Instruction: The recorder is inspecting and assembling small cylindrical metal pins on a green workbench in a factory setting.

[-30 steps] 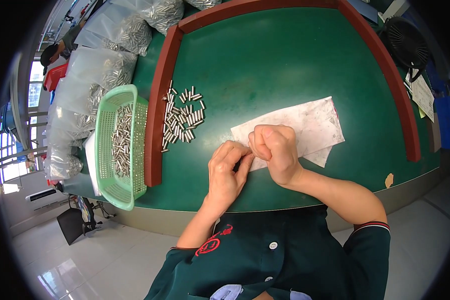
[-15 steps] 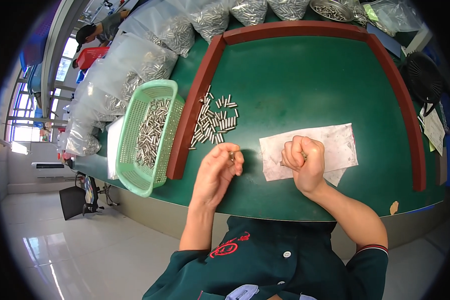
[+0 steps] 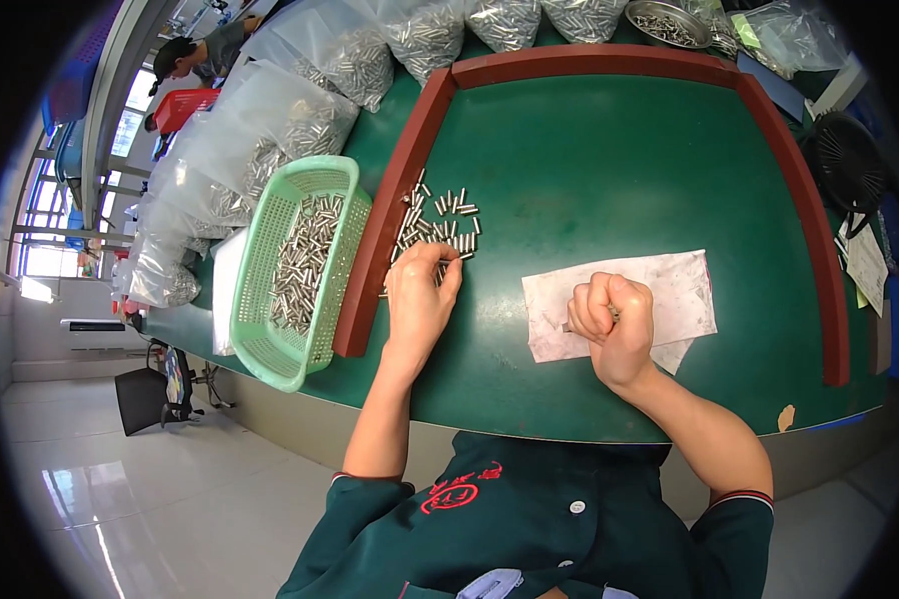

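Note:
My left hand [image 3: 418, 299] reaches over the near side of a loose pile of short metal pins [image 3: 410, 232]. Its fingers curl down and the thumb tip is close to the index tip; what lies between them is hidden. A fist is what my right hand [image 3: 617, 324] makes, above a smudged white cloth [image 3: 669, 282]. Small bits of metal pins show at the edge of that fist; most of what it holds is covered by the fingers.
A red-brown raised border [image 3: 395, 190] frames the green table [image 3: 619, 160]. Left of it stands a light green basket [image 3: 348, 262] of pins. Bags of pins [image 3: 355, 65] line the back and left. A metal bowl [image 3: 669, 25] and black fan [image 3: 847, 160] are on the right; a person [image 3: 215, 55] is far left.
My left hand has moved away from the right one, up and left to the pin pile, its palm turning down. My right fist has stayed over the cloth.

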Demonstrator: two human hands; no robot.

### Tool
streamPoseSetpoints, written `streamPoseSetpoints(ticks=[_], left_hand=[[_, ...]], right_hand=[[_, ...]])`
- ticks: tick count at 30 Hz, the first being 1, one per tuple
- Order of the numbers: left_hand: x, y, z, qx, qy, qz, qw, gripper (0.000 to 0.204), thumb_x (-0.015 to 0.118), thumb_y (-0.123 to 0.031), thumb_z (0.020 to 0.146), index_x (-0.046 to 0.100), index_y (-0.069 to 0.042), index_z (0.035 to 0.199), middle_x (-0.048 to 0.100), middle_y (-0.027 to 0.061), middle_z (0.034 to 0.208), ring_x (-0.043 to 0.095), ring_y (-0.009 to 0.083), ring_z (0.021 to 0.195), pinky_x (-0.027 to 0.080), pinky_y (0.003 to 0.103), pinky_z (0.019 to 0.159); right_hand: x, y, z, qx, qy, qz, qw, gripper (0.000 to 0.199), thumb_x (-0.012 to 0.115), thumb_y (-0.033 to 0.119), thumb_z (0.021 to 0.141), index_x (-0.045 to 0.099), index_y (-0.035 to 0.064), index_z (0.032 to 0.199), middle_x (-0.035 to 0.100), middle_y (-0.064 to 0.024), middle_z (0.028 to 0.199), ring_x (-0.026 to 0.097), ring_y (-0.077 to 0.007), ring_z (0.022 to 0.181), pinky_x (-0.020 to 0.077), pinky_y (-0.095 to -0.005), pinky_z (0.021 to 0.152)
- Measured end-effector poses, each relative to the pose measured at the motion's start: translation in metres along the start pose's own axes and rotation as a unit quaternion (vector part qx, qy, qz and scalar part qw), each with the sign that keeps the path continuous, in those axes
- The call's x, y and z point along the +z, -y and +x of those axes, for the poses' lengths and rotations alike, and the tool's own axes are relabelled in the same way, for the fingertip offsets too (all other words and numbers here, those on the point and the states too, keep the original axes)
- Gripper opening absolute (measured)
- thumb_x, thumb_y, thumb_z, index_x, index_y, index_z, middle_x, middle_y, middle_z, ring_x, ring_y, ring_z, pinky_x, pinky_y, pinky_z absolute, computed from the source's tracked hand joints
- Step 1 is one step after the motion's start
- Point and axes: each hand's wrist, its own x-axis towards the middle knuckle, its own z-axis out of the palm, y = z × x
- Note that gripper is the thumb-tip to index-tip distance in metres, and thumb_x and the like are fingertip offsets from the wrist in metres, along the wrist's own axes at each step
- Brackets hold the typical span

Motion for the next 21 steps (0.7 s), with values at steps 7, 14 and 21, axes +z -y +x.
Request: streamPoseSetpoints(ticks=[7,14,21], left_hand=[[-0.001,-0.004,0.005,-0.015,0.036,-0.006,0.999,0.009,0.061,-0.003,0.069,0.058,0.003,0.075,0.041,0.0054,0.054,0.037,0.0123,0.048,0.033,0.028,0.047],[-0.003,-0.03,-0.003,-0.064,0.104,-0.156,0.98,0.008,0.061,-0.003,0.074,0.056,0.004,0.076,0.032,-0.0042,0.056,0.03,0.0048,0.052,0.026,0.021,0.046],[0.032,-0.052,-0.024,0.147,0.07,-0.12,0.979,0.008,0.061,0.002,0.068,0.055,0.0,0.071,0.052,0.012,0.062,0.049,0.0283,0.056,0.039,0.034,0.054]], right_hand=[[0.0,0.003,-0.001,0.01,-0.007,0.001,1.0,0.034,0.033,0.018,0.082,0.026,0.0078,0.05,0.026,0.0002,0.045,0.021,-0.0074,0.043,0.0185,-0.0237,0.041],[-0.002,0.0,0.001,-0.006,-0.005,-0.002,1.0,0.038,0.031,0.023,0.086,0.027,0.0094,0.051,0.026,0.0003,0.043,0.018,-0.0075,0.04,0.0175,-0.0241,0.04],[0.001,0.002,0.0,0.009,-0.006,0.016,1.0,0.035,0.032,0.016,0.083,0.027,0.007,0.05,0.028,0.0,0.045,0.023,-0.0078,0.043,0.02,-0.0239,0.041]])
